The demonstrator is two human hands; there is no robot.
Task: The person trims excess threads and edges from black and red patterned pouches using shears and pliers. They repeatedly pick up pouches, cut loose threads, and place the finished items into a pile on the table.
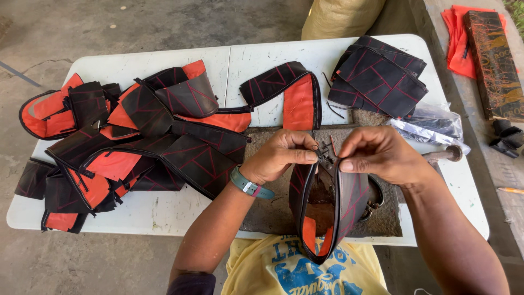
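Both hands pinch pouch (327,213) top; left hand (281,157) & right hand (376,153) either side, pouch hangs twd body.

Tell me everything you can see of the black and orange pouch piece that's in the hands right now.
The pouch piece is a black stitched panel with red quilting lines, black edge binding and orange lining showing at its lower end. It looks like soft fabric or leather, bent into an open loop over the grey slab, reaching past the table edge toward the person. The left hand and right hand pinch its top edge together, where a small dark metal fitting sits; its kind is unclear.
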